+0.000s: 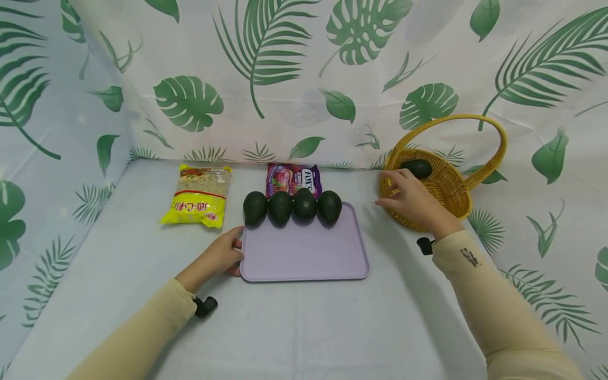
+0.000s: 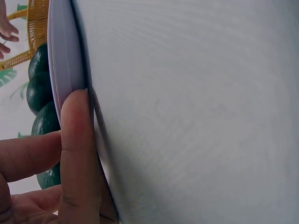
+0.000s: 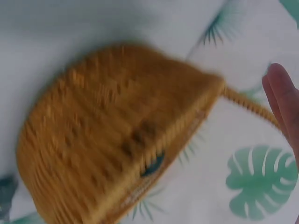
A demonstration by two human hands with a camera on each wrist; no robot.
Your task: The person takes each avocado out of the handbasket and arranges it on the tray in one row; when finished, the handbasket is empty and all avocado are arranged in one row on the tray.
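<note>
A lilac tray (image 1: 304,258) lies on the white-covered table, with several dark green avocados (image 1: 281,208) in a row along its far edge. My left hand (image 1: 223,256) is at the tray's left side, and in the left wrist view its thumb and fingers (image 2: 77,140) grip the rim. Over the left rim of a yellow wicker basket (image 1: 446,184) hovers my right hand (image 1: 410,198), thumb and fingers apart with nothing between them. One more avocado (image 1: 418,169) is inside the basket. Only the fingertips (image 3: 282,86) of that hand show in the right wrist view.
Behind the tray lies a purple snack packet (image 1: 294,179), partly hidden by the avocados. A yellow, partly see-through food bag (image 1: 199,196) lies at the back left. The basket's tall handle (image 1: 494,140) arches up and leans toward the leaf-printed cloth (image 1: 294,105) behind the table.
</note>
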